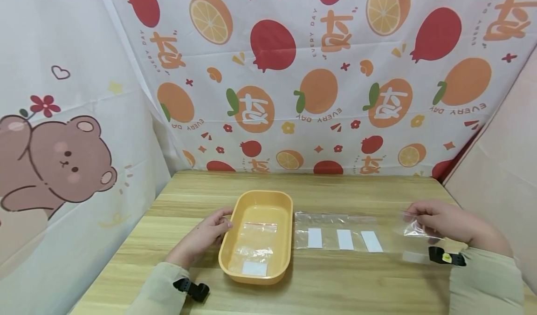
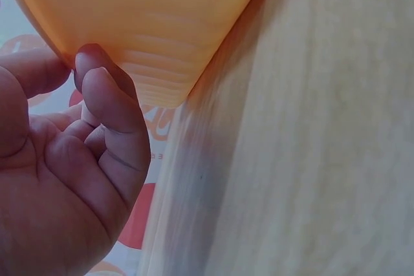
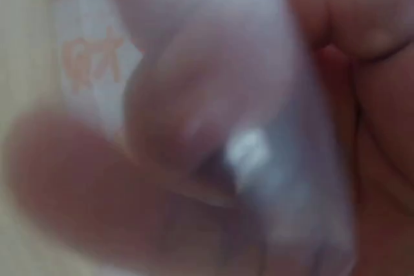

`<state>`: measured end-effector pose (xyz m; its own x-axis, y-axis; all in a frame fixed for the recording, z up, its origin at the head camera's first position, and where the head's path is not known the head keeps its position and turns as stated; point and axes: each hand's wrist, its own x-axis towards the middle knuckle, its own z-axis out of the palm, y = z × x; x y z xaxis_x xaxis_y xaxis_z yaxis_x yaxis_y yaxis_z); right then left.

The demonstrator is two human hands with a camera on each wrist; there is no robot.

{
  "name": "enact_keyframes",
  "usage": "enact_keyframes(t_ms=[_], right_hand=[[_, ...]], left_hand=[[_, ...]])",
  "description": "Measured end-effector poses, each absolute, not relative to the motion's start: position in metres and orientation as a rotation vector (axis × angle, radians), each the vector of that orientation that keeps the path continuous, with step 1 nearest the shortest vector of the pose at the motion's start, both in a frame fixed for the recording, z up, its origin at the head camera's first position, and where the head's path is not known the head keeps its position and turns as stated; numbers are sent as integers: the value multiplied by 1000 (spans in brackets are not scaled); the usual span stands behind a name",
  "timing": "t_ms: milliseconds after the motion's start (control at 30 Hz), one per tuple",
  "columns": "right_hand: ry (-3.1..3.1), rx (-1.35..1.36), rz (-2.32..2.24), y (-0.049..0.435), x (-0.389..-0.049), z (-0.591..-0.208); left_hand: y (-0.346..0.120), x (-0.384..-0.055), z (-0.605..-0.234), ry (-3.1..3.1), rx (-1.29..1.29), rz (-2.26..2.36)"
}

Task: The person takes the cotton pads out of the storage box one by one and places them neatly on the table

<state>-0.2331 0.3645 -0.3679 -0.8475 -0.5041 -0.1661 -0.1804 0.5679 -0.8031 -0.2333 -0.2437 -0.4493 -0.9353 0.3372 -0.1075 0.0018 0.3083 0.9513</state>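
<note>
A yellow plastic tray [image 1: 287,245] with rounded corners sits on the table, and my left hand [image 1: 209,233] pinches its left rim between thumb and fingers. The left wrist view shows the fingertips of this hand [image 2: 84,153] at the edge of the tray wall [image 2: 174,24]. Inside the tray lies a clear zip bag [image 1: 257,240] with a white label. My right hand [image 1: 449,222] holds another clear bag [image 1: 413,231] by its upper part, over the table's right side. In the blurred right wrist view, that shiny plastic [image 3: 291,179] crosses the fingers.
Right of the tray, clear zip bags [image 1: 329,239] lie overlapped in a row, showing three white labels. Wood-grain table [image 1: 335,282] runs back to a fruit-printed cloth [image 1: 335,142]. A bear-printed cloth [image 1: 75,166] hangs at left, a pale one [image 1: 499,142] at right.
</note>
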Motion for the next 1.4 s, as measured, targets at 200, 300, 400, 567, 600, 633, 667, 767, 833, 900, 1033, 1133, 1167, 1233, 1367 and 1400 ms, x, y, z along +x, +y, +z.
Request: enact_keyframes(t_ms=[200,300,400,567,600,633,667,767,833,900,1033,1133,1167,1233,1367,1400], right_hand=[[2696,-541,-922,362,-243,-380],[2847,-538,-780,360,-248,-385],[2902,-506,-749,359,-255,-393],[2941,-470,-693,363,-270,-415],[2941,-455,-676,363,-272,-419],[2934,-440,-665,363,-274,-423],[2926,-414,-665,362,-276,-427],[2915,-356,-682,359,-279,-435],[2907,-308,-727,355,-280,-438],[2906,-277,-754,351,-280,-440],[2923,-244,-753,348,-281,-443],[2966,-286,-688,347,-283,-447],[2978,-304,-669,347,-284,-449],[3001,-336,-637,346,-285,-452],[2997,-333,-649,344,-287,-455],[2990,-317,-659,344,-287,-455]], left_hand=[[-245,-231,-447,2276,299,1678],[-245,-230,-447,2272,296,1682],[-245,-231,-447,2280,295,1675],[-244,-232,-447,2297,311,1655],[-244,-232,-447,2301,315,1652],[-244,-232,-448,2302,319,1651],[-244,-232,-448,2302,316,1652],[-245,-232,-449,2302,319,1654],[-245,-232,-449,2301,317,1658],[-245,-232,-449,2307,321,1656],[-245,-232,-449,2321,317,1649],[-245,-233,-449,2324,310,1645],[-245,-233,-449,2325,307,1645],[-244,-233,-448,2320,306,1648],[-244,-233,-447,2312,316,1653],[-244,-232,-446,2311,317,1653]])
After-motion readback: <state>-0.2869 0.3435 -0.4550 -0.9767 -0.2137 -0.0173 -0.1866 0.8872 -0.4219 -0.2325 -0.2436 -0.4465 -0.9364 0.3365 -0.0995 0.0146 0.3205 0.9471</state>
